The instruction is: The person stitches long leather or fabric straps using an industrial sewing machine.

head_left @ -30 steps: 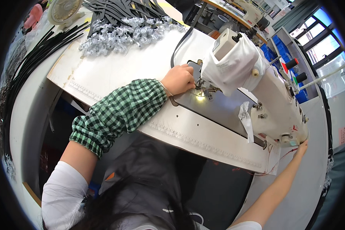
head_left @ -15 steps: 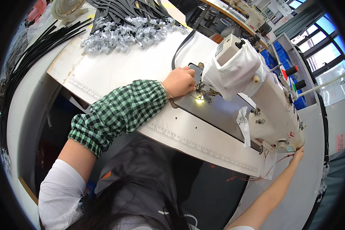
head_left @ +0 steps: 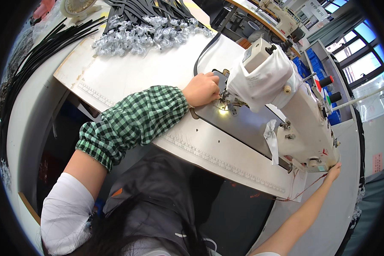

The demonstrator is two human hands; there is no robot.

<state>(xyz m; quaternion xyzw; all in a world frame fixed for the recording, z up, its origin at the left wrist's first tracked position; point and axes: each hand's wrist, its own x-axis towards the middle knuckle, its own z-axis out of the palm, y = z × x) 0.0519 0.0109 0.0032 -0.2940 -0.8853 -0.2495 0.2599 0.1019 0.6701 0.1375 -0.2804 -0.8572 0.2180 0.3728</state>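
A white sewing machine (head_left: 305, 123) stands on the worktable, with a white cloth (head_left: 260, 79) wrapped round its head. My left hand (head_left: 202, 90), in a green-and-black checked sleeve cover (head_left: 143, 113), is closed beside the needle and presser foot (head_left: 224, 102). A black strap (head_left: 202, 53) curves down from the table's far edge into its fingers; the strap's end there is hidden by the hand. A small lamp lights the metal bed (head_left: 243, 121). At the machine's far right end, my right hand (head_left: 335, 172) reaches round the housing, its fingers mostly hidden behind it.
Bundled black straps with clear plastic-wrapped ends (head_left: 147, 36) lie across the table's back. More thin black straps (head_left: 42, 55) hang over the left side. Thread spools (head_left: 326, 81) stand behind the machine. Red thread (head_left: 294, 194) trails near my right forearm. A printed ruler strip (head_left: 222, 164) lines the front edge.
The view has shifted slightly. Both hands stay at about the same spots on the machine, and the red thread by my right forearm hangs differently.
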